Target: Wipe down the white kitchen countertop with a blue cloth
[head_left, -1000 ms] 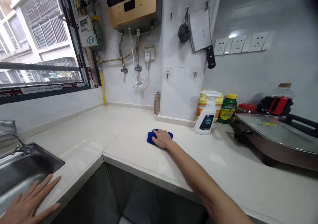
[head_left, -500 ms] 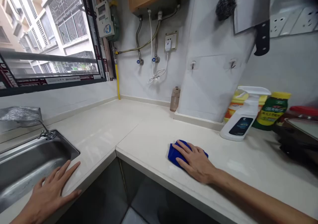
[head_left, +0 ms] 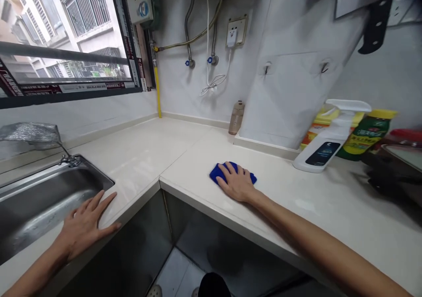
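Under my right hand [head_left: 238, 183] is a folded blue cloth [head_left: 216, 174], pressed onto the white countertop [head_left: 184, 178] a little right of the corner joint. My fingers are bent over the cloth, and its edges show on both sides of the hand. My left hand [head_left: 86, 222] rests with spread fingers on the counter edge beside the steel sink [head_left: 108, 183] and holds nothing. A white spray bottle [head_left: 325, 145] stands upright to the right of my right hand, apart from it.
Behind the spray bottle are a green bottle with a yellow cap [head_left: 369, 134] and a yellow package [head_left: 313, 130]. A brownish bottle [head_left: 236, 117] stands against the wall. A dark-handled pan [head_left: 382, 174] sits at far right. Foil-like wrapping [head_left: 31, 132] is above the sink; a cleaver [head_left: 377, 24] hangs on the wall.
My right hand has slid the blue cloth away from me and slightly left across the counter. The view has tilted down. My left hand stays spread at the sink's edge.
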{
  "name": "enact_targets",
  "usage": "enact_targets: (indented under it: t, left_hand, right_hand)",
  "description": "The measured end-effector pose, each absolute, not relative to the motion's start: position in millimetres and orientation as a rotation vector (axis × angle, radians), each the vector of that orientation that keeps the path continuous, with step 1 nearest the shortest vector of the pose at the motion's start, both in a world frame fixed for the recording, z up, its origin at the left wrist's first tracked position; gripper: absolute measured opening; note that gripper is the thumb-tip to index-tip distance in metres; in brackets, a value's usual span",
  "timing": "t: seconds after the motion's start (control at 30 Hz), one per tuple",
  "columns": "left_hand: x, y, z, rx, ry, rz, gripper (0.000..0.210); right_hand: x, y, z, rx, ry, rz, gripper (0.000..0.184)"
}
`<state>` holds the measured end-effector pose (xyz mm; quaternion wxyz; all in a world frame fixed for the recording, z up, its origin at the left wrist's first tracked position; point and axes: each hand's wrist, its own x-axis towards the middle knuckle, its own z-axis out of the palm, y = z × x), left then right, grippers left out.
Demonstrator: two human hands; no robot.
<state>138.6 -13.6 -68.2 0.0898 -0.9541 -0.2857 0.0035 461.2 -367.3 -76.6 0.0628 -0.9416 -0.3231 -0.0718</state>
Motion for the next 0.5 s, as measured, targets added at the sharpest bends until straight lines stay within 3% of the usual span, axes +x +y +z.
enact_targets:
  t: [0.5]
  left_hand:
    - [136.4,-17.5,-69.8,-2.918,-0.83,-0.107,0.078]
  right_hand:
    - [362.6,-508.4,-93.3,-2.682,-1.454,-0.5,0.06]
